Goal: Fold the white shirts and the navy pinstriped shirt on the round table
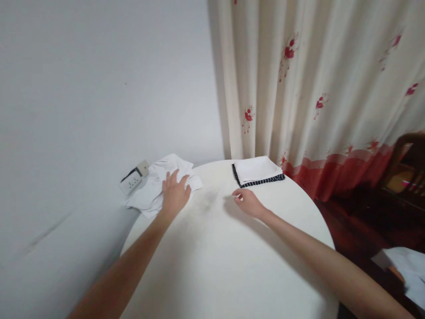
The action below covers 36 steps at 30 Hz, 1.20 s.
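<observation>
My left hand (175,193) lies flat with fingers spread on a crumpled pile of white cloths (156,188) at the far left edge of the round white table (215,266). My right hand (247,201) rests on the bare tabletop near the middle, fingers loosely curled, holding nothing that I can see. Just beyond it, at the table's far edge, lies a neatly folded white cloth with a dark patterned border (257,171). The right hand is a short way from that folded cloth and does not touch it.
A white wall socket (133,178) sits on the wall left of the cloth pile. A cream curtain with red flowers (315,88) hangs behind the table. A dark wooden chair (407,168) stands at the right, with white fabric (407,270) at the lower right.
</observation>
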### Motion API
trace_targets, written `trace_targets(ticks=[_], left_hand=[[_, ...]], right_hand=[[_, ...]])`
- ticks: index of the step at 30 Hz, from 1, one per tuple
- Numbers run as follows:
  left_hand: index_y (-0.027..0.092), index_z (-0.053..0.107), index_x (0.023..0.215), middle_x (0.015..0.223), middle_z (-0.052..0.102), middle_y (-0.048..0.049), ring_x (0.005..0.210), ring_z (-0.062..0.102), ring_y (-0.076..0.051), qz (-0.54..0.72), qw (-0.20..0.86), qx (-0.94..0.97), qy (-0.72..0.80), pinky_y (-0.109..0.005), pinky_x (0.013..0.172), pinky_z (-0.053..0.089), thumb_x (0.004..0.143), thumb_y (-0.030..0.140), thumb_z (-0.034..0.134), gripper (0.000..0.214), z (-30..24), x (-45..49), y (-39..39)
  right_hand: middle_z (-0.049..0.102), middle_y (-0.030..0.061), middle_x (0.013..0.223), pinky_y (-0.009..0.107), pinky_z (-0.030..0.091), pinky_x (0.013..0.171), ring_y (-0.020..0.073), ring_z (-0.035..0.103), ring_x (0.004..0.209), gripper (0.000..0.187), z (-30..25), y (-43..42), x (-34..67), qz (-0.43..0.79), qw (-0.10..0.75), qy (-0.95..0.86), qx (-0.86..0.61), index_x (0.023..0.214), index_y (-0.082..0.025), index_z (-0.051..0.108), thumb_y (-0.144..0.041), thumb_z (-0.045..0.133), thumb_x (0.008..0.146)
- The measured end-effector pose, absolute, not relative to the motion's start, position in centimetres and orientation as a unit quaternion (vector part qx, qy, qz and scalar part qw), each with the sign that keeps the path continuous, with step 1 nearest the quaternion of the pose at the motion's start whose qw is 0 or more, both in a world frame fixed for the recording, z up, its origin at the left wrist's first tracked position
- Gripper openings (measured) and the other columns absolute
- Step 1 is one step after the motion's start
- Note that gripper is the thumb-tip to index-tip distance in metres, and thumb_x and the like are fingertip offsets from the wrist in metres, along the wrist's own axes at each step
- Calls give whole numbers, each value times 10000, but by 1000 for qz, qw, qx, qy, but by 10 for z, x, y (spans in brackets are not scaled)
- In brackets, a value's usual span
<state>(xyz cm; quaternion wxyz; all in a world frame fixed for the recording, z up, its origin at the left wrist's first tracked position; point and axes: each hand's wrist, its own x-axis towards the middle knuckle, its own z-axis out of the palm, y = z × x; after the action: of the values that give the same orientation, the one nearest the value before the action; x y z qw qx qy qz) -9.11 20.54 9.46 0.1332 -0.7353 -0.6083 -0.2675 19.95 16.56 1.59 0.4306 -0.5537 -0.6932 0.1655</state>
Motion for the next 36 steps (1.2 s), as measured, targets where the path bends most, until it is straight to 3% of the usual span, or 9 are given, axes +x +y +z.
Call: trace_targets(ticks=[3, 5, 7, 9, 16, 25, 28, 32, 36], left_hand=[[222, 703, 1127, 1394, 555, -127, 1340, 470, -315, -329, 23, -790, -517, -464, 1144, 324, 864, 243, 553, 303, 71, -57, 173], [224, 721, 902, 1061, 702, -95, 1060, 636, -263, -337, -132, -795, -486, -388, 993, 457, 861, 267, 532, 198, 50, -41, 161], [223, 688, 758, 786, 696, -51, 813, 655, -226, -335, -255, -771, -479, -330, 811, 499, 859, 318, 529, 212, 31, -32, 154], [220, 669, 710, 692, 667, -26, 710, 626, -202, -335, -304, -757, -471, -298, 714, 472, 839, 353, 547, 221, 18, -29, 150], [192, 663, 719, 767, 711, -47, 632, 606, -157, -356, -447, -657, -492, -256, 571, 390, 756, 358, 520, 222, 18, -32, 151], [183, 657, 890, 879, 738, -66, 663, 634, -145, -434, -454, -583, -515, -239, 562, 409, 803, 341, 516, 229, 17, -37, 153], [190, 642, 990, 1002, 728, -81, 825, 669, -179, -492, -380, -576, -531, -270, 661, 489, 838, 322, 508, 242, 14, -43, 162], [187, 623, 1059, 1123, 690, -99, 1083, 639, -221, -508, -260, -613, -546, -376, 953, 499, 851, 224, 487, 251, 6, -52, 172], [152, 591, 1269, 1366, 570, -165, 1329, 505, -266, -390, -190, -720, -541, -435, 1159, 346, 894, 226, 504, 392, -3, -46, 157]], right_hand=[[740, 126, 1054, 340, 462, 932, 239, 660, 970, 256, 20, 213, 226, 120, 439, -666, -591, 963, -160, 760, -119, 625, 748], [737, 129, 1034, 354, 452, 941, 248, 647, 969, 255, 15, 233, 240, 108, 442, -649, -609, 971, -146, 755, -158, 631, 749], [730, 130, 1041, 369, 439, 954, 256, 628, 987, 273, 4, 244, 249, 94, 450, -632, -624, 996, -135, 749, -205, 624, 764], [719, 137, 1064, 376, 420, 971, 260, 603, 1021, 283, -8, 247, 253, 79, 460, -618, -633, 1006, -131, 746, -240, 612, 782], [707, 106, 883, 346, 457, 830, 224, 597, 840, 233, -19, 250, 259, 60, 492, -598, -630, 859, -153, 737, -283, 547, 827], [661, 90, 900, 365, 477, 844, 236, 599, 893, 261, 38, 191, 217, 45, 618, -623, -477, 891, -195, 681, -348, 477, 943], [668, 78, 880, 361, 478, 848, 225, 602, 883, 263, 62, 138, 184, 109, 542, -738, -386, 891, -207, 704, -343, 493, 970], [713, 62, 965, 281, 508, 742, 172, 645, 828, 246, 73, 93, 160, 306, 322, -866, -230, 972, -218, 740, -342, 528, 981], [740, 89, 1025, 390, 489, 939, 220, 654, 966, 228, 53, 127, 190, 197, 443, -791, -374, 1017, -202, 729, -247, 516, 948]])
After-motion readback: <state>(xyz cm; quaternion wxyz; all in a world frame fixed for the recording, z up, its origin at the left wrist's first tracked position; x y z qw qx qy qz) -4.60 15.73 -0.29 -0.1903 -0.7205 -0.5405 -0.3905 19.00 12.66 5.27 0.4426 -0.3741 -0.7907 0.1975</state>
